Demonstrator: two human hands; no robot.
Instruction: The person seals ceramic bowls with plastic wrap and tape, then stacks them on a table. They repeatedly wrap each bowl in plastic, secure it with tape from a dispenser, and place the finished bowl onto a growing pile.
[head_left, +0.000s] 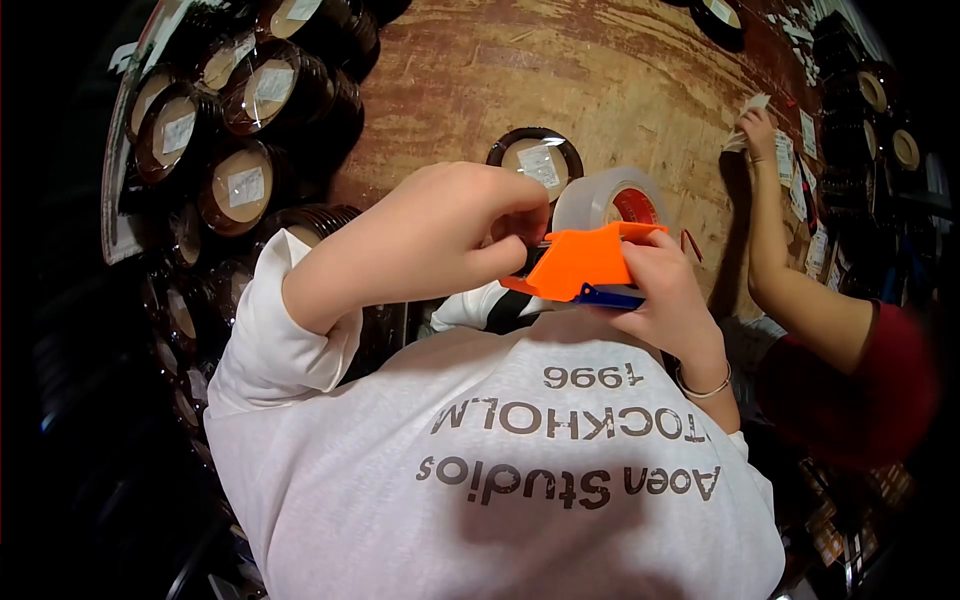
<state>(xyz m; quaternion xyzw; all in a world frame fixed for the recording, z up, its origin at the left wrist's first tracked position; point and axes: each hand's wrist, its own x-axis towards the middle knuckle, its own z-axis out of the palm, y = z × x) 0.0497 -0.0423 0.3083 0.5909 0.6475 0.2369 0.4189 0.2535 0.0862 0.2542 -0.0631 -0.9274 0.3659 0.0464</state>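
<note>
My right hand (672,290) grips an orange tape dispenser (580,262) with a blue part underneath, held in front of my chest. A roll of clear tape (610,198) with a red core sits on the dispenser's far end. My left hand (455,235) is curled, its fingertips pinched against the dispenser's left end. What lies between those fingertips is hidden. A thin bracelet circles my right wrist. My white printed T-shirt fills the lower part of the view.
A worn wooden table (620,80) lies ahead. Several wrapped dark rolls with white labels (245,185) are stacked at the left, and one (537,160) lies near the tape. At the right, another person's hand (757,128) on a red-sleeved arm touches paper labels (800,180).
</note>
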